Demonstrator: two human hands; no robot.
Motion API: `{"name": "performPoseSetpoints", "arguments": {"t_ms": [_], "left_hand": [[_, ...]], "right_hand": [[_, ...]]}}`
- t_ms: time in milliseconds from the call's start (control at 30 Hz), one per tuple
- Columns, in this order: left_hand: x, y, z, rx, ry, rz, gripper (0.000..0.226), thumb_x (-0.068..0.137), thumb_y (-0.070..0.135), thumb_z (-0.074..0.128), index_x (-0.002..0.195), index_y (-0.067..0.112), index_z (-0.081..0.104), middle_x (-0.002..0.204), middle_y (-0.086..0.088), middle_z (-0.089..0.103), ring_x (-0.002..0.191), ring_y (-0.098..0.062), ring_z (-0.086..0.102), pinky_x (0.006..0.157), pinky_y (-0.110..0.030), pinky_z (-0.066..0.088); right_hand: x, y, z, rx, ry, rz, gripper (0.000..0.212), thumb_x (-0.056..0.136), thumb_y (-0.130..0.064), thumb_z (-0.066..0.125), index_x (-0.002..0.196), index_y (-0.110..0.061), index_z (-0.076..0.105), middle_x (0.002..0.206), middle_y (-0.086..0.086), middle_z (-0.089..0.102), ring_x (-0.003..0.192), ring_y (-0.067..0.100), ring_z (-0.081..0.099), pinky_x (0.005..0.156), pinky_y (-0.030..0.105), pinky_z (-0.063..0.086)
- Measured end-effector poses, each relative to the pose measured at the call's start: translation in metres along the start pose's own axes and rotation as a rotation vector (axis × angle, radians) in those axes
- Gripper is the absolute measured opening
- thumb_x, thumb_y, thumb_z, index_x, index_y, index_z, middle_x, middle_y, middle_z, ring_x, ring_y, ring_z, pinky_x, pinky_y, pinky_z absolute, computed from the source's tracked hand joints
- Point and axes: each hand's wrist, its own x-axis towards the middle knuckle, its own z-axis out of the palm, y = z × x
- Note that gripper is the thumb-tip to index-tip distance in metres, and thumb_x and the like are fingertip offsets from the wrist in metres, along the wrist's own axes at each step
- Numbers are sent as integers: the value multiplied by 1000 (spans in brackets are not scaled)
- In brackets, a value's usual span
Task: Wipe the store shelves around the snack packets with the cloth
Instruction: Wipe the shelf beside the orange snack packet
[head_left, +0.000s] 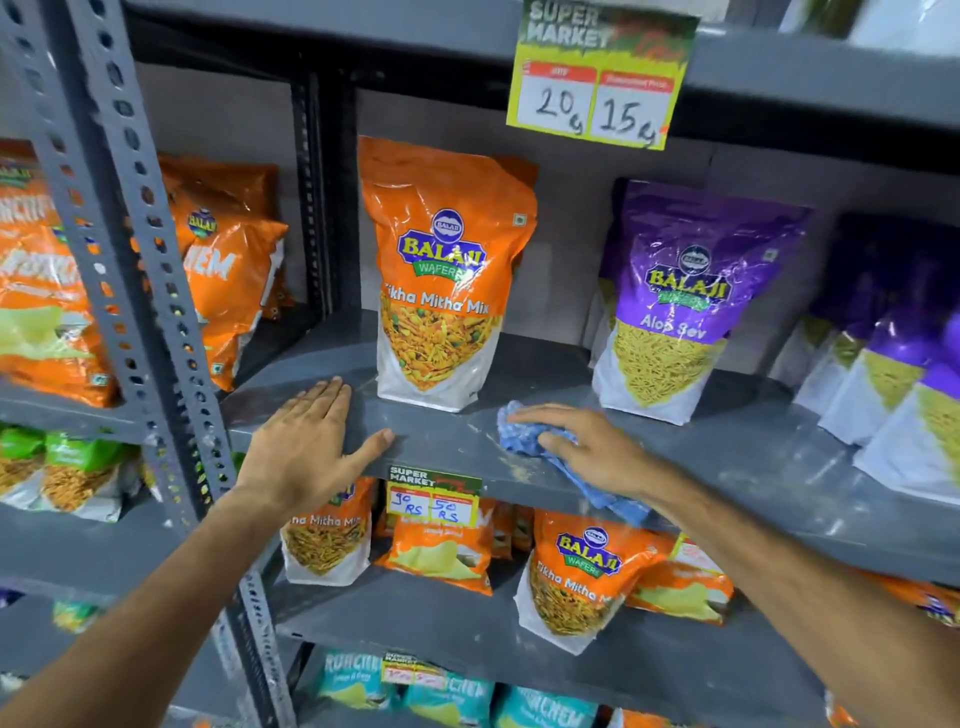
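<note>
Shelf (701, 457) front strip dusty, specks by edge; most wiping left, I judge. Orange packet (441, 270), purple packet (670, 301) upright behind. My left hand (306, 447) flat, spread, empty. My right hand (587, 447) presses cloth (519, 431) between packets.

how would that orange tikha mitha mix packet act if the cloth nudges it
The orange packet stands upright and tall on a narrow base, so it probably tips. Its glossy film likely slides easily on the shelf. Probably light.

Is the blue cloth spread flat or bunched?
Bunched: the blue cloth sits crumpled under the right hand, one end trailing over the shelf edge.
</note>
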Motion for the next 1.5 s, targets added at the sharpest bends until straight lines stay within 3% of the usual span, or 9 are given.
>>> {"name": "performPoseSetpoints", "arguments": {"t_ms": [233, 367, 500, 700, 933, 1067, 1167, 1367, 1500], "left_hand": [[3, 0, 5, 17, 21, -15, 115, 87, 89, 10, 165, 7, 30, 174, -12, 30, 162, -25, 26, 133, -41, 21], [2, -2, 4, 9, 13, -1, 116, 87, 90, 8, 165, 6, 28, 174, -12, 29, 162, -25, 25, 133, -42, 21], [2, 0, 3, 8, 10, -5, 116, 87, 90, 7, 165, 6, 27, 174, -12, 27, 163, -25, 24, 134, -41, 20], [2, -1, 5, 12, 24, 1, 115, 88, 90, 9, 165, 6, 29, 173, -13, 30, 161, -27, 27, 133, -44, 23], [4, -5, 9, 19, 37, 1, 114, 90, 91, 8, 165, 7, 30, 173, -12, 31, 161, -26, 29, 131, -43, 24], [4, -4, 8, 9, 36, 5, 115, 89, 91, 8, 165, 7, 30, 173, -13, 30, 161, -26, 28, 132, -43, 24], [4, -4, 7, -3, 32, -3, 116, 87, 90, 7, 164, 6, 31, 172, -13, 32, 161, -27, 29, 132, -43, 24], [4, -4, 8, -12, 42, -1, 115, 88, 90, 7, 165, 7, 30, 173, -12, 31, 161, -26, 28, 131, -43, 23], [4, -8, 9, -19, 34, 13, 117, 87, 91, 6, 165, 6, 29, 173, -13, 30, 162, -26, 27, 132, -43, 23]], "right_hand": [[12, -15, 22, -324, 142, 371, 49, 103, -22, 41, 151, -28, 42, 157, 4, 45, 143, 25, 43, 111, 37, 38], [8, -54, 54, -352, 134, 206, 53, 97, -21, 45, 148, -35, 41, 155, -4, 46, 137, 24, 50, 106, 42, 47], [-11, -59, 40, 34, 87, 10, 44, 99, -24, 46, 138, -41, 53, 145, -9, 59, 133, 17, 55, 109, 38, 45], [12, -49, 33, -286, 224, 483, 47, 99, -19, 40, 145, -26, 48, 148, 8, 53, 134, 30, 50, 111, 40, 41], [12, -99, 76, -266, 232, 248, 49, 92, -17, 48, 138, -33, 51, 145, -3, 56, 129, 25, 55, 102, 39, 45], [2, -84, 45, 129, 161, 56, 41, 100, -18, 52, 134, -40, 59, 141, -13, 62, 130, 13, 56, 105, 36, 45], [-2, -42, 14, -90, 340, 195, 42, 100, -16, 50, 137, -35, 58, 144, -3, 60, 129, 22, 57, 103, 39, 46], [-5, -41, 34, -328, 160, 280, 44, 102, -29, 40, 143, -43, 45, 154, -11, 49, 136, 18, 51, 102, 40, 46], [2, -77, 52, 54, 59, 61, 42, 98, -25, 50, 136, -44, 54, 145, -15, 59, 134, 10, 54, 107, 34, 45]]}}
